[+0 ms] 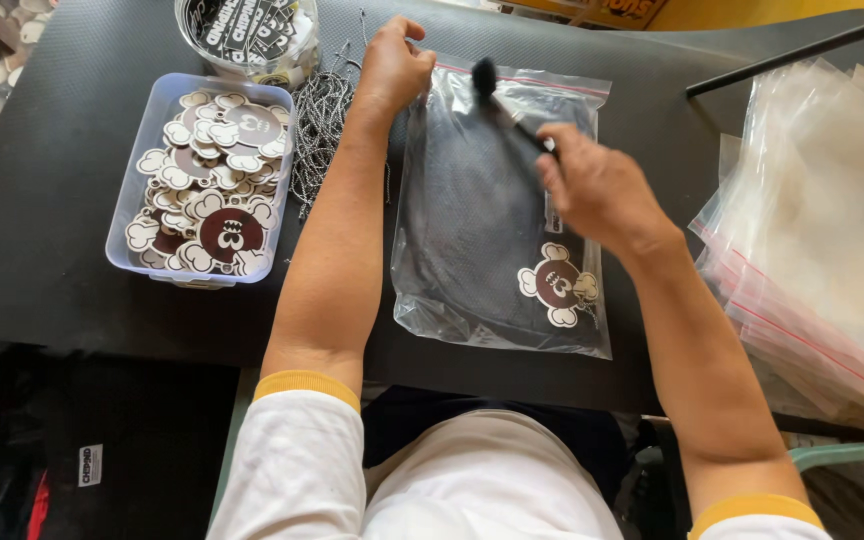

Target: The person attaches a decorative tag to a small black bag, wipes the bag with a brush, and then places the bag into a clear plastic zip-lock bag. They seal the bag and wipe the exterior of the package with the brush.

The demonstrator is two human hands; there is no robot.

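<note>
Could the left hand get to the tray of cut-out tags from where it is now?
Probably yes. The left hand rests on the top corner of the zip bag; the clear tray of tags sits open-topped just to its left, with only loose ball chains between them.

A: What lay toward the left edge of the black table (pixel 52 200)?

B: A clear rectangular plastic tub (pixel 142 180) held brown-and-cream bear-shaped tags (pixel 214 190). Just beside its right wall lay a heap of metal ball chains (pixel 320 125).

A: And at the far edge?

B: A round clear container (pixel 248 38) of black-and-white printed pieces stood just beyond the tub.

A: The right edge?

B: A stack of empty clear zip bags (pixel 822 230) with red seal lines overlapped there, under a slanting black rod (pixel 797 52).
</note>
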